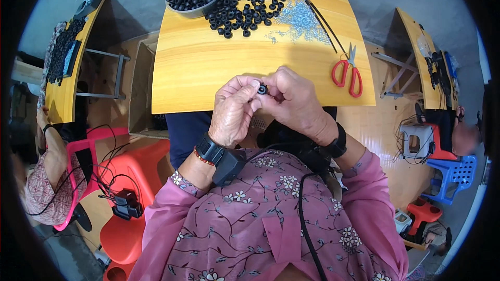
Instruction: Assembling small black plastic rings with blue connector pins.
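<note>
A small round black bead (262, 89) is pinched in the fingertips of my left hand (234, 108), just over the table's near edge. My right hand (299, 101) meets it from the other side, fingers curled and pressed together close to the bead. Whatever lies between those right fingers is hidden. Loose black beads (242, 21) spread across the far part of the wooden table (203, 73). More of them fill a grey bowl (219, 1) at the far left. Beside them is a heap of tiny clear-bluish pieces (302, 21).
Scissors with red handles (355, 82) lie at the table's right side, near black cords (323, 21). An open cardboard box (140, 93) stands left of the table. Red stools (122, 234) are on the left. Other people sit by side tables (65, 99) on both sides.
</note>
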`<state>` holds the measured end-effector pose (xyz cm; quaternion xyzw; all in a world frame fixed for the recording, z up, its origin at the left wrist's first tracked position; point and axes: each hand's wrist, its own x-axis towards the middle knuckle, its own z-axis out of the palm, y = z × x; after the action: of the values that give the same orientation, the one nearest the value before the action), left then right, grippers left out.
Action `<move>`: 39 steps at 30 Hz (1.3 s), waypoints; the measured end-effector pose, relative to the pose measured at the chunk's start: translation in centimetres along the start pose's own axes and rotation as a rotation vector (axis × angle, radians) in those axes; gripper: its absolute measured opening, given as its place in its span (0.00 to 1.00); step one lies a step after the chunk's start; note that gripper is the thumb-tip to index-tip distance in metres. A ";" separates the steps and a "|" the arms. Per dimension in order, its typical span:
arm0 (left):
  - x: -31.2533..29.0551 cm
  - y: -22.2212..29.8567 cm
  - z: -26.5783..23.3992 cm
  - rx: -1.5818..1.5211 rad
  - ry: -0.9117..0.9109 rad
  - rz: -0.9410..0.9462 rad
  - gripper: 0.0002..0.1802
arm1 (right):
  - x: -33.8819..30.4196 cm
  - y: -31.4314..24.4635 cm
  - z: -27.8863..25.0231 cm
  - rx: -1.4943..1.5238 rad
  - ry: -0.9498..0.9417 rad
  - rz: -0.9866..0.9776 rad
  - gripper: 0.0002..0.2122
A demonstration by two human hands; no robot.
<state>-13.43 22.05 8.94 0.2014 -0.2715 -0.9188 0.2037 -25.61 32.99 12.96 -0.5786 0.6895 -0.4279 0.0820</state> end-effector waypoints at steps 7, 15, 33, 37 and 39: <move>-0.1 -0.4 -0.8 0.101 -0.067 0.081 0.03 | -0.4 0.6 0.8 -0.159 0.002 -0.077 0.12; -0.1 -1.0 -0.6 0.147 -0.025 0.151 0.02 | -0.4 -0.1 0.4 -0.072 -0.054 -0.007 0.10; 0.2 -0.2 -1.0 0.248 -0.196 0.190 0.07 | 1.3 0.6 -3.1 0.421 -0.242 0.273 0.03; 0.1 -0.1 -0.8 0.341 -0.200 0.277 0.07 | 1.5 0.3 -3.5 0.494 -0.294 0.435 0.06; 0.1 0.0 -0.8 0.382 -0.202 0.311 0.06 | 1.3 0.4 -3.4 0.518 -0.288 0.459 0.06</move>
<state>-13.14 21.65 8.30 0.0995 -0.4865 -0.8241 0.2725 -28.32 33.55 15.28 -0.4233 0.6515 -0.4730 0.4155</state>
